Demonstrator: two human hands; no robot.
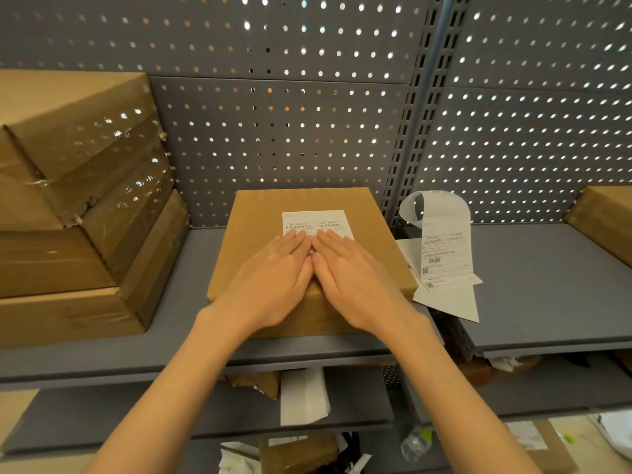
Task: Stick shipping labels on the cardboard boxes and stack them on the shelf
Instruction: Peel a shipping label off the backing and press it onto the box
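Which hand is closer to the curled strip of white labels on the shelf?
Right. The right hand lies flat on the brown cardboard box beside the curled label strip; the left hand lies farther away.

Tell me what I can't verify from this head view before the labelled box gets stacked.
- White shipping label on the flat brown cardboard box: near half hidden under the left hand and right hand; print too small to read.
- Stack of taped brown boxes: cut off by the left edge.
- Brown box at far right: cut off by the right edge.
- Curled strip of white labels: barcodes too small.
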